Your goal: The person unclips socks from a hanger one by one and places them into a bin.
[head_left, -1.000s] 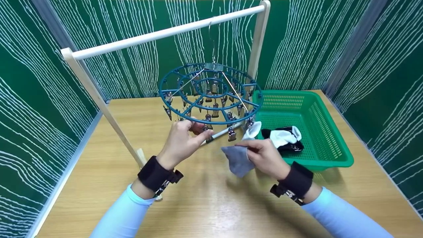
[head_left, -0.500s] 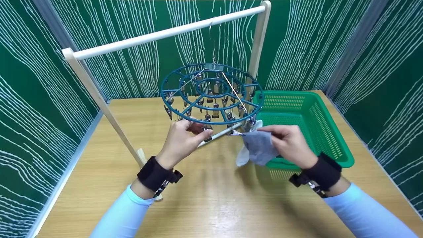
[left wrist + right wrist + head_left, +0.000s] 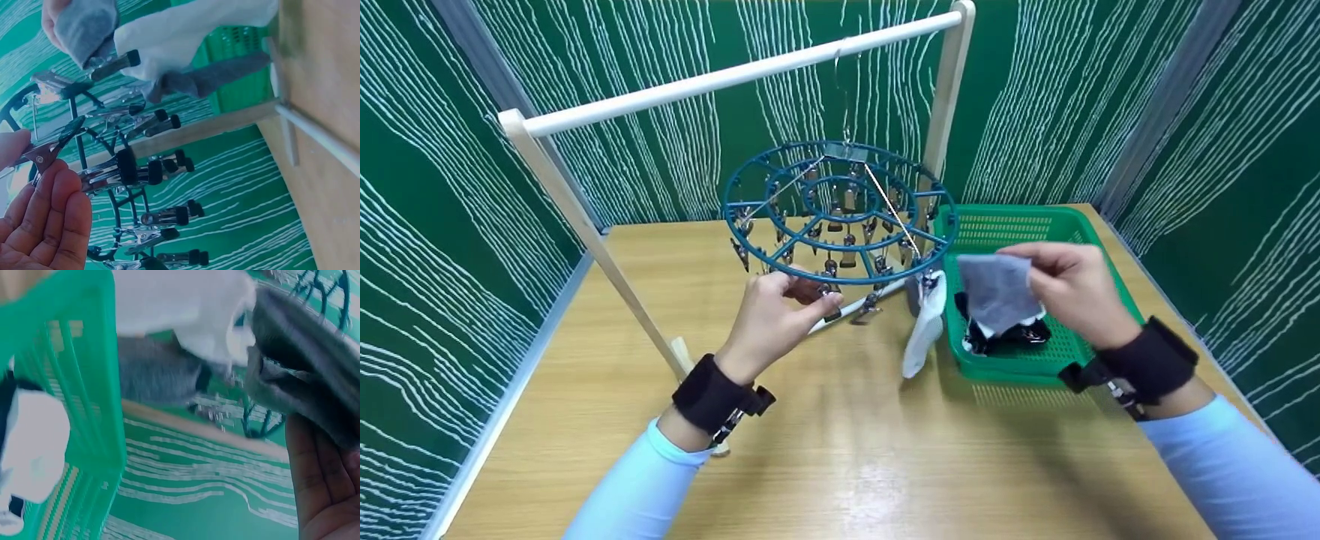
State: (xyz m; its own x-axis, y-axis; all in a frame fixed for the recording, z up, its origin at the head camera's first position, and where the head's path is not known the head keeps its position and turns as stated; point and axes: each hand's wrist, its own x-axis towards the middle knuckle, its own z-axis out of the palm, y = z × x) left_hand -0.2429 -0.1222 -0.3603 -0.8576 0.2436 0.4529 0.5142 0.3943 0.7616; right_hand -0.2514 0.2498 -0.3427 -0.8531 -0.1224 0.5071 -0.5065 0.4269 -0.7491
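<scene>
In the head view a round blue clip hanger [image 3: 840,279] hangs from a rail. My left hand [image 3: 771,321] is at its near rim, thumb and fingers pinching a metal clip [image 3: 49,147] with dark tips. Off to the right, my right hand [image 3: 1076,292] grips a short grey sock [image 3: 997,291] by its edge, above the green basket [image 3: 1132,367]. The sock's opening gapes in the right wrist view. A white sock [image 3: 926,330] hangs from the hanger's right side, with another grey sock [image 3: 225,76] beside it in the left wrist view.
Black and white items [image 3: 1012,337] lie in the basket, partly behind the held sock. A wooden stand with a white rail [image 3: 735,75] spans the table [image 3: 840,480]. Several other clips [image 3: 847,251] dangle from the hanger. Green walls [image 3: 1245,187] enclose the table.
My right hand has carried the grey sock rightward from the hanger to over the basket. A near clip, tilted towards that sock half a second ago, now swings leftward. My left hand stays put.
</scene>
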